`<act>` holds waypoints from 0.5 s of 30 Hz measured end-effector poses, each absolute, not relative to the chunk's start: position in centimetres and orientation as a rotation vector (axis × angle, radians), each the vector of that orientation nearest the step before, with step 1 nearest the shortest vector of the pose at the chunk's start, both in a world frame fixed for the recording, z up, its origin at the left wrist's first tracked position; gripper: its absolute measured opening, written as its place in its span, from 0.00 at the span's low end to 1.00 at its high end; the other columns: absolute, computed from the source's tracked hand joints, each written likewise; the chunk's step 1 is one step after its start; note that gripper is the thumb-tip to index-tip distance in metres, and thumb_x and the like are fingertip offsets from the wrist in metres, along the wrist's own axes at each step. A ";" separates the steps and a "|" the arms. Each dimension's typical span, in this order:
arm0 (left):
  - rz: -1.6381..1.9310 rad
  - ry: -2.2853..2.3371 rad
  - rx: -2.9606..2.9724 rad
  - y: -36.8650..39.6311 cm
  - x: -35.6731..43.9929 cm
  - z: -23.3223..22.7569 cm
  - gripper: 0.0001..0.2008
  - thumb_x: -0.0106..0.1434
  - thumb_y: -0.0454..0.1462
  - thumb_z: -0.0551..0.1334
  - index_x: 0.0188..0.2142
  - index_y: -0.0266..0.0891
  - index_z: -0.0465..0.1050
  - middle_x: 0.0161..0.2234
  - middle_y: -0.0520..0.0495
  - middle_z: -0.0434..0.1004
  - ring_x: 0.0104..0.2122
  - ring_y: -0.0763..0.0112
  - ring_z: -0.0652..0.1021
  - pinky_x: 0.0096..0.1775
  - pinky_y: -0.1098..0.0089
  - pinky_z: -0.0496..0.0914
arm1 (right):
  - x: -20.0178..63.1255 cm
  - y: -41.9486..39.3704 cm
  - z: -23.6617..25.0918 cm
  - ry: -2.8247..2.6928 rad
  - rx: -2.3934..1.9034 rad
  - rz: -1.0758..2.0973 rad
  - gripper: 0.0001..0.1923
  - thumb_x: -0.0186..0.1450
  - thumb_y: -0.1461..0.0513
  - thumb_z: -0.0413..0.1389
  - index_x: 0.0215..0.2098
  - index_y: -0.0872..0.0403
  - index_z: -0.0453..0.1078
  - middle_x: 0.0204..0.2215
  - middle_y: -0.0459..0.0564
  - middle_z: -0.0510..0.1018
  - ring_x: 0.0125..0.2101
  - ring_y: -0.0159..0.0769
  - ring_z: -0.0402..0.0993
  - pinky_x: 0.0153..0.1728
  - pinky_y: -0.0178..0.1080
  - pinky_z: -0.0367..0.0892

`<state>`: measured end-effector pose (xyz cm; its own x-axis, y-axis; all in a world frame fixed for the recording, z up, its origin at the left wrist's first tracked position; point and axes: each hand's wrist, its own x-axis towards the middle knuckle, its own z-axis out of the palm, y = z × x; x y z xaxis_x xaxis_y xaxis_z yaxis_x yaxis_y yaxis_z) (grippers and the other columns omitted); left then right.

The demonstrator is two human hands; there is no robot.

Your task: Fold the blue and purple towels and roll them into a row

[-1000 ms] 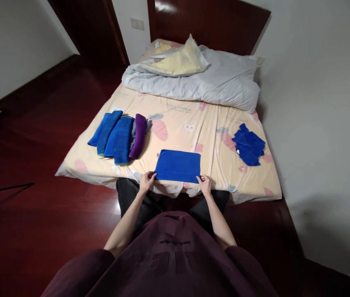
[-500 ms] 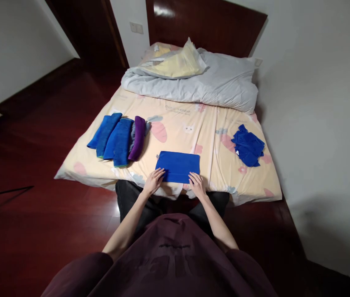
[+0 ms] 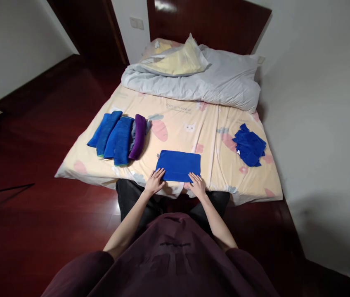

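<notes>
A blue cloth (image 3: 178, 165) lies flat as a rectangle near the front edge of the bed, a small pale tag at its upper left corner. My left hand (image 3: 154, 181) rests on its lower left corner, fingers stretched out. On the lower right corner lies my right hand (image 3: 197, 184), its fingers also extended and flat. To the left, several rolled or folded blue cloths (image 3: 117, 140) lie side by side, with a purple cloth roll (image 3: 138, 137) at their right end. A crumpled pile of blue cloth (image 3: 249, 145) sits on the right side of the bed.
The bed (image 3: 181, 128) has a pale sheet printed with carrots. A grey quilt (image 3: 224, 78) and a yellowish pillow (image 3: 181, 62) lie by the dark headboard (image 3: 206, 24). A wall (image 3: 323, 123) runs along the right, and reddish floor (image 3: 54, 222) shows at the left.
Both hands stay at the cloth's near corners. The faint crease along the cloth's near edge looks smoother now. The view has shifted very slightly.
</notes>
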<state>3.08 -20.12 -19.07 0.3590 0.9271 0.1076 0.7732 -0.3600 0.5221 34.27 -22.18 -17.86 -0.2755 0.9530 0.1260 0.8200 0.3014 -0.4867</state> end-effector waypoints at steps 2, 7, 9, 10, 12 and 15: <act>0.564 1.518 2.248 -19.8 3.4 -19.1 0.35 0.62 0.39 0.59 0.68 0.38 0.62 0.69 0.37 0.60 0.69 0.50 0.60 0.70 0.47 0.45 | 34.0 -21.8 -17.9 -2.180 -1.618 0.455 0.30 0.65 0.68 0.53 0.66 0.51 0.66 0.64 0.51 0.70 0.66 0.40 0.64 0.68 0.49 0.55; 0.497 1.543 2.278 -18.8 3.6 -18.8 0.30 0.62 0.30 0.54 0.64 0.34 0.68 0.65 0.35 0.66 0.66 0.51 0.65 0.69 0.49 0.50 | 33.8 -20.6 -16.9 -2.219 -1.717 0.476 0.33 0.61 0.75 0.51 0.62 0.50 0.70 0.61 0.52 0.74 0.62 0.40 0.69 0.66 0.50 0.56; 0.477 1.529 2.295 -18.5 3.4 -18.7 0.29 0.64 0.29 0.51 0.63 0.35 0.69 0.65 0.36 0.67 0.66 0.52 0.67 0.68 0.50 0.53 | 33.8 -20.3 -16.5 -2.225 -1.743 0.485 0.33 0.61 0.77 0.49 0.60 0.49 0.72 0.60 0.51 0.75 0.61 0.39 0.71 0.66 0.50 0.56; 0.477 1.526 2.301 -18.5 3.2 -18.7 0.28 0.64 0.28 0.51 0.63 0.36 0.69 0.65 0.36 0.67 0.66 0.53 0.67 0.68 0.50 0.54 | 33.8 -20.3 -16.3 -2.227 -1.750 0.488 0.33 0.62 0.77 0.49 0.60 0.48 0.72 0.59 0.51 0.75 0.61 0.39 0.71 0.65 0.49 0.56; 0.484 1.527 2.309 -18.5 3.0 -18.8 0.29 0.64 0.28 0.50 0.64 0.38 0.69 0.65 0.37 0.67 0.65 0.54 0.67 0.67 0.50 0.54 | 33.8 -20.3 -15.9 -2.234 -1.751 0.490 0.33 0.62 0.77 0.48 0.60 0.48 0.72 0.59 0.50 0.76 0.61 0.38 0.71 0.65 0.49 0.56; 0.486 1.532 2.315 -18.7 2.8 -18.9 0.30 0.64 0.28 0.50 0.64 0.41 0.68 0.65 0.39 0.68 0.66 0.56 0.67 0.68 0.51 0.54 | 33.9 -20.6 -15.7 -2.231 -1.750 0.483 0.33 0.62 0.77 0.48 0.60 0.48 0.72 0.59 0.50 0.76 0.60 0.37 0.71 0.65 0.48 0.57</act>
